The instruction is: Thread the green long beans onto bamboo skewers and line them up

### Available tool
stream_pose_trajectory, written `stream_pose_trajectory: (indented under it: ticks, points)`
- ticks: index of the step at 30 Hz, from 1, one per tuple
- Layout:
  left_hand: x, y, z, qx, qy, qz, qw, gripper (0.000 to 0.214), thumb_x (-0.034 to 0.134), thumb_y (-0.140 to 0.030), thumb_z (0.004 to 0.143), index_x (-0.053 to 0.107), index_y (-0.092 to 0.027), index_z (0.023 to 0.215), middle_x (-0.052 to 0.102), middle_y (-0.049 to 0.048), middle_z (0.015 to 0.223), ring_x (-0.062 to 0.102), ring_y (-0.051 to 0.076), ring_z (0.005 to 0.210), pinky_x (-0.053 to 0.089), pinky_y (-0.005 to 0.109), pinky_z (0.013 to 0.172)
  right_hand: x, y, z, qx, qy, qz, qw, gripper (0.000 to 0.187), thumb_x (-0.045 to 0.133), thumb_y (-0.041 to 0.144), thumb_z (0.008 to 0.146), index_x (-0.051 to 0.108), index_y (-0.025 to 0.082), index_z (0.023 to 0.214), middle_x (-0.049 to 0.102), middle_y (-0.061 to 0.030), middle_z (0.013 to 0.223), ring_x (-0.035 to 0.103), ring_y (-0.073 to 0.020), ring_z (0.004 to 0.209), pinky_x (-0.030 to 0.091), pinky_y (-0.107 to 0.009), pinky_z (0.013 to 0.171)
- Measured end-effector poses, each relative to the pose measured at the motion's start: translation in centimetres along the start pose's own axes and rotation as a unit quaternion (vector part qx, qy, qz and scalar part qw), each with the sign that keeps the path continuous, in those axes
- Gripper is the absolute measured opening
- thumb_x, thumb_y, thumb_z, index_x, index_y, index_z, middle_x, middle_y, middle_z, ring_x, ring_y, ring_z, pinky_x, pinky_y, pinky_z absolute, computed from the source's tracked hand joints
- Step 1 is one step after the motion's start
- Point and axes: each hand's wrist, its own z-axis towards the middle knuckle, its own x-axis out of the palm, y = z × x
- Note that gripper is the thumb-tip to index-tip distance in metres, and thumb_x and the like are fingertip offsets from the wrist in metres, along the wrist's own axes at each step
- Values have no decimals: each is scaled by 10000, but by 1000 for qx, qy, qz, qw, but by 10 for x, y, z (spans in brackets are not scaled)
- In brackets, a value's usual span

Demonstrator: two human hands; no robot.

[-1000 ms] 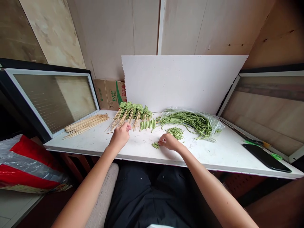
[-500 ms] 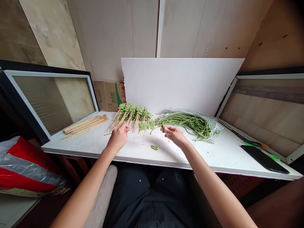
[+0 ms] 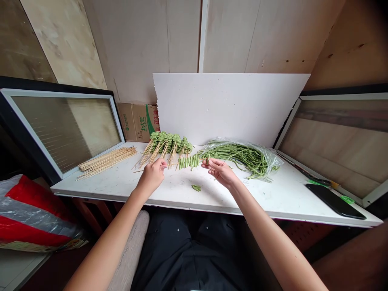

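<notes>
Pinched in my left hand [image 3: 153,174] is the end of a bamboo skewer, held roughly level above the table. A row of short green bean pieces [image 3: 188,162] is threaded across its middle. At the skewer's far end, my right hand [image 3: 222,171] is closed on a bean piece [image 3: 207,158], partly hidden by the fingers. A few cut bean pieces [image 3: 196,187] lie below, between my hands. Behind my left hand are stacked bean skewers [image 3: 170,141] with their sticks pointing towards me. Long green beans [image 3: 239,155] spill from a clear plastic bag beyond my right hand.
Bare bamboo skewers [image 3: 107,160] lie at the left of the white table [image 3: 242,198]. A black phone [image 3: 335,201] and scissors [image 3: 318,180] are at the right. A white board [image 3: 232,107] and cardboard box [image 3: 136,121] stand behind; framed panels flank both sides.
My right hand has come slightly left, bringing the bean piece to the skewer's tip. The threaded row sits slightly further right. The whole view has shifted a little.
</notes>
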Motion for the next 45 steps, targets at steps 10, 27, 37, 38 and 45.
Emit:
stream_pose_trajectory:
  ticks: [10, 27, 37, 38, 45]
  points:
    - [3, 4, -1, 5, 6, 10, 1000, 251, 504, -30, 872, 651, -221, 940, 788, 62, 886, 769, 254, 876, 522, 296, 725, 0, -3, 2, 9, -1, 5, 1000, 304, 928, 480, 805, 839, 267, 1003, 788, -74, 1155, 696, -243, 1170, 475, -268, 705]
    - [1, 4, -1, -1, 15, 24, 1000, 287, 508, -16, 848, 675, -235, 929, 806, 58, 897, 784, 260, 910, 547, 296, 716, 1, -5, 3, 14, -43, 2, 999, 321, 973, 471, 719, 835, 243, 899, 790, -78, 982, 699, -236, 1039, 417, -288, 642]
    - [4, 5, -1, 5, 15, 10, 1000, 311, 490, -12, 836, 685, -235, 932, 812, 60, 909, 787, 253, 919, 577, 299, 728, 5, -5, 2, 2, -55, -16, 998, 332, 962, 492, 717, 840, 253, 912, 804, -97, 1050, 703, -269, 1062, 424, -315, 654]
    - [4, 5, -1, 1, 13, 9, 1000, 308, 493, -14, 836, 685, -234, 933, 811, 61, 908, 786, 254, 917, 578, 300, 731, 6, -4, 1, 0, -56, -15, 998, 329, 957, 491, 725, 842, 254, 922, 802, -98, 1067, 699, -270, 1076, 436, -315, 668]
    - [1, 3, -1, -3, -1, 6, 1000, 293, 499, -12, 839, 672, -229, 932, 804, 57, 909, 778, 248, 915, 576, 297, 760, 14, 4, -1, -33, -94, -29, 995, 328, 947, 534, 724, 840, 259, 866, 759, -80, 1015, 641, -236, 1009, 469, -307, 693]
